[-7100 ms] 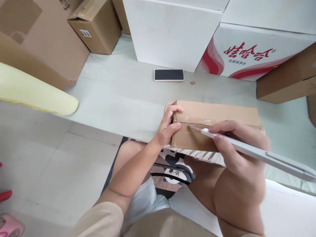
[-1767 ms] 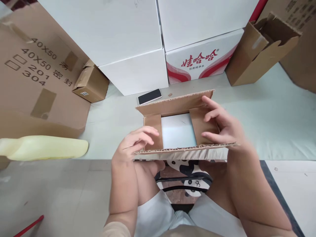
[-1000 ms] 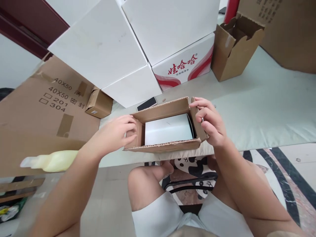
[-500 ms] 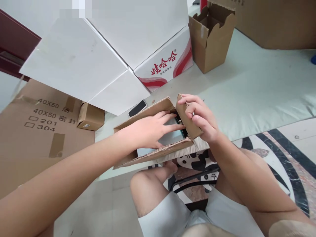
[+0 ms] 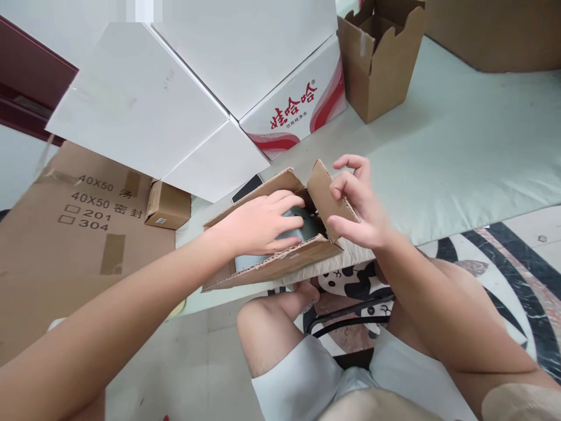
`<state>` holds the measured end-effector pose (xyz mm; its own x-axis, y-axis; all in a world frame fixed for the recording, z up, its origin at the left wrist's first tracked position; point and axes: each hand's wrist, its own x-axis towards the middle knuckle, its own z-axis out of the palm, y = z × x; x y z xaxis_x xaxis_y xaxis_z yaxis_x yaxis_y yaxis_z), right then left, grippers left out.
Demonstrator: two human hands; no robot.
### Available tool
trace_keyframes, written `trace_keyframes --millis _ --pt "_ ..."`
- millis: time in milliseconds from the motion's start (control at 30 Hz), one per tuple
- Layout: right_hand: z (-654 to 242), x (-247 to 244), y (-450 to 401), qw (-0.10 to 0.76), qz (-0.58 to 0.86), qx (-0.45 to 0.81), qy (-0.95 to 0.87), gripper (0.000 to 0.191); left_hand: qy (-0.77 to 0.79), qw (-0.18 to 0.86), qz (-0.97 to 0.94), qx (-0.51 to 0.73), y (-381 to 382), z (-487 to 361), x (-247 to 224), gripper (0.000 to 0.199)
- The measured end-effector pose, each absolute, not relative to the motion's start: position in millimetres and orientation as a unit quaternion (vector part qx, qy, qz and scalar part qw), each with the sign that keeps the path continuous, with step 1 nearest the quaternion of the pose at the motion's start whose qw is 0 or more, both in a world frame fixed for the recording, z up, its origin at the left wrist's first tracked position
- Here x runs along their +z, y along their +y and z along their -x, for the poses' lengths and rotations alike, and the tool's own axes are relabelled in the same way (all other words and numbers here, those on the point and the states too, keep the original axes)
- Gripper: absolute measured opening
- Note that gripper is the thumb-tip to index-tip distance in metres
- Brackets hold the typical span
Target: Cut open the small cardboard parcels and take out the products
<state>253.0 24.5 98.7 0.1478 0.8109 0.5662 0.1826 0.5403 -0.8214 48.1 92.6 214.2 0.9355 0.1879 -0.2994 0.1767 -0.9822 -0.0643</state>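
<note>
An open cardboard box (image 5: 280, 263) lies near the table's front edge with a smooth grey-green object (image 5: 309, 227) inside. My left hand (image 5: 267, 225) reaches into the box, its fingers curled over the object and closed on it. The object's kind is not clear, since the hand and box walls cover much of it. At the box's right end stands a raised flap (image 5: 322, 190). My right hand (image 5: 362, 204) is at the flap's outer edge, with thumb and fingers bent but apart; whether the thumb touches the flap is hard to tell.
White boxes (image 5: 193, 99) with red printing stand behind, a black phone-like item (image 5: 248, 188) beside them. A tall open carton (image 5: 385, 76) is at the back right. Left are a small brown box (image 5: 170, 204) and a large printed carton (image 5: 87, 234).
My left hand has drawn back leftward, its spread fingers now curled on the object. My right fingers have loosened from the flap, which leans a little differently. The view has shifted slightly.
</note>
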Motion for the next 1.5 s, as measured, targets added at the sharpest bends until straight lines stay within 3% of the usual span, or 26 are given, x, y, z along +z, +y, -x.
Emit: trace_keyframes --millis 133,300,467,700,867,1167,1500 --pt "-246 98 26 0.591 0.438 0.348 -0.581 0.018 -0.115 -0.003 0.986 0.124 98 -21 227 0.028" --pt "-229 96 27 0.564 0.391 0.478 -0.549 0.014 -0.150 -0.041 0.982 0.108 96 8 236 0.027" --pt "-214 94 24 0.621 0.424 0.446 -0.486 0.011 -0.158 -0.036 0.983 0.085 89 23 248 0.028" --pt "-216 96 24 0.638 0.477 0.392 -0.460 0.011 -0.186 0.026 0.981 0.053 68 58 259 0.021" --pt "-223 92 27 0.656 0.488 0.372 -0.439 0.011 -0.171 0.050 0.984 0.000 49 37 253 0.023" --pt "-224 91 25 0.668 0.504 0.339 -0.430 0.012 -0.146 -0.042 0.979 0.139 80 -8 247 0.039" --pt "-218 93 23 0.681 0.520 0.302 -0.417 0.013 -0.221 0.018 0.968 0.116 64 22 262 0.043"
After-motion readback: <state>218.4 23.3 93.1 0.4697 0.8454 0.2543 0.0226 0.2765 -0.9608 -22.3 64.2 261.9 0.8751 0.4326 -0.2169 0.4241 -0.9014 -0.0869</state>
